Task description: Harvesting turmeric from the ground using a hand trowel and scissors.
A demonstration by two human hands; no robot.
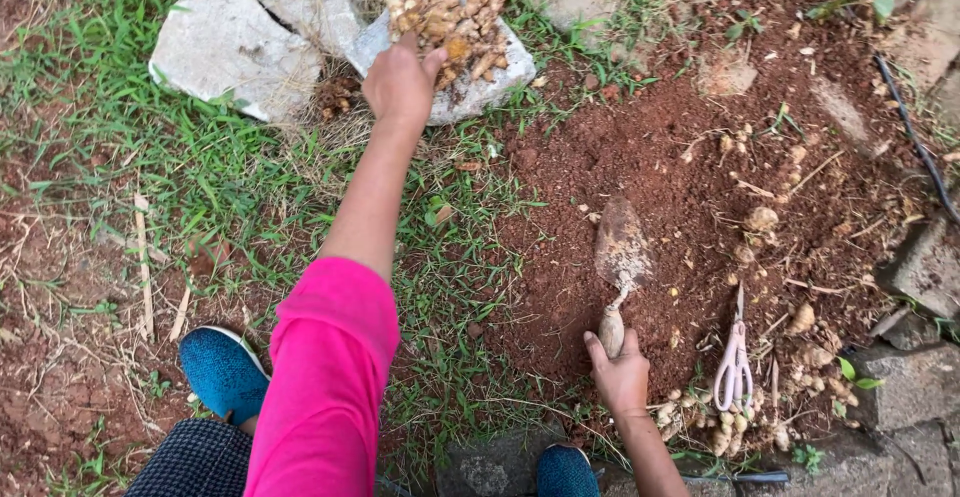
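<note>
The left hand [400, 82] rested curled on the root pile [447, 19] atop a stone [470, 92]; its grip was unclear. The right hand [620, 377] held the trowel [620, 257]. Loose roots [715, 427] remained in the soil [660, 167].

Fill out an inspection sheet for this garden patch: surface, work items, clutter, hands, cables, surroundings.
Surface: dug red soil on the right, grass on the left.
Work items: pile of pale roots on a flat stone; trowel lying on the soil; more roots by the near edge.
Clutter: scissors on the soil; loose root pieces and dry stalks scattered about.
Hands: left hand reaches to the root pile, touching it; right hand rests at the trowel's handle, grip unclear.
Cables: a black hose or cable runs along the right edge.
Surroundings: more stones at top left, stone blocks at right, blue shoes below.
</note>
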